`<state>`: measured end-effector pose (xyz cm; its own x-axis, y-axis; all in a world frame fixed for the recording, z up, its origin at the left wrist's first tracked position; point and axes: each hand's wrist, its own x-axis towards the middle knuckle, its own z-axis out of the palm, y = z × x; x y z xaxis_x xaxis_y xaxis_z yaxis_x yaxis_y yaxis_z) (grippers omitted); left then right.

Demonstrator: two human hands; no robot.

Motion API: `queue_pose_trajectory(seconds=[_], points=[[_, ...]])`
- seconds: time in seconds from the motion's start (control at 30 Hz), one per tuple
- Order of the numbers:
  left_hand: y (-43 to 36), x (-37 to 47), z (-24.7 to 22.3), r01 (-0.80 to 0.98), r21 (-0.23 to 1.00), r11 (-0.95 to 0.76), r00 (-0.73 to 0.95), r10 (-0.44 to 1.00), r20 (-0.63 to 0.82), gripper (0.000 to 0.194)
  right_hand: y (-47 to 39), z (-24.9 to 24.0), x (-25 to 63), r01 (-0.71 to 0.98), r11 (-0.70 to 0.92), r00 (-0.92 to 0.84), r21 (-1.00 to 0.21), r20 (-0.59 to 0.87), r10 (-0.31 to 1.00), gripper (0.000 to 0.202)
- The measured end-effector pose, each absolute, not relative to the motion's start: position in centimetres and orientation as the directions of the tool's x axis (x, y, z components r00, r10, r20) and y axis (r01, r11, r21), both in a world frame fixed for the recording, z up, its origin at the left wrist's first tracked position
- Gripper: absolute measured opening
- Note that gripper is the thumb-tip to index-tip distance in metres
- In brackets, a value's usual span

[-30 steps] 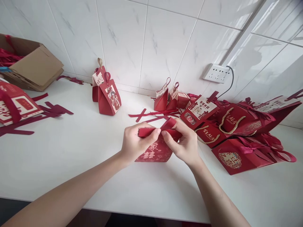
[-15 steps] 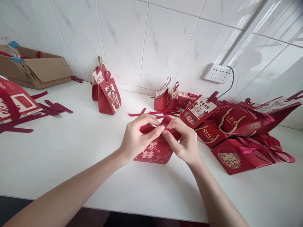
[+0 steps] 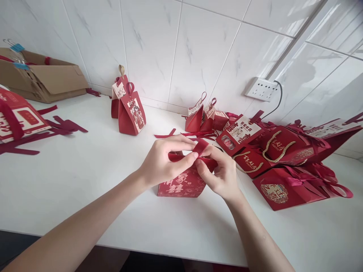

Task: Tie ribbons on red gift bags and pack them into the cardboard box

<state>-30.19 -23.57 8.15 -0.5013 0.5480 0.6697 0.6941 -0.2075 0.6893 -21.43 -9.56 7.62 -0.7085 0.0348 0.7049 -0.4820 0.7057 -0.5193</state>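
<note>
A red gift box (image 3: 181,185) with pale printed characters stands on the white table in front of me. A red ribbon (image 3: 200,146) rises in a loop at its top edge. My left hand (image 3: 167,158) is closed at the upper left of the box, thumb and fingers pinching the ribbon's base. From the right, my right hand (image 3: 219,168) pinches the same spot, its thumb against the front of the top edge. Both sets of fingertips nearly meet there and partly hide the top of the box.
Finished-looking red boxes (image 3: 283,147) are piled at the right. Two tall red boxes (image 3: 132,113) stand at the back left. Loose ribbon strips (image 3: 66,126) lie at the left, near a cardboard box (image 3: 59,81). A power strip (image 3: 263,89) hangs on the tiled wall.
The box's lower part has shifted slightly left and tilted. The ribbon loop stands a little further right between my fingers. Both hands keep their pinch; the view has shifted slightly.
</note>
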Motion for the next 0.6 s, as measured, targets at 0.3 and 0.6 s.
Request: queue_pose_trajectory(seconds=[0.3,0.6], points=[[-23.09,-29.71,7.58,0.636,0.726,-0.261,-0.604,0.418,0.679,0.006,-9.58,7.23,-21.85,-0.518,0.714,-0.665,-0.471,0.747,0.010,0.006],[-23.05,-29.64,7.30,0.649,0.724,-0.233,-0.615,0.400,0.680,0.016,-10.10,7.90,-21.39,-0.461,0.698,-0.708,-0.548,0.702,0.083,0.008]])
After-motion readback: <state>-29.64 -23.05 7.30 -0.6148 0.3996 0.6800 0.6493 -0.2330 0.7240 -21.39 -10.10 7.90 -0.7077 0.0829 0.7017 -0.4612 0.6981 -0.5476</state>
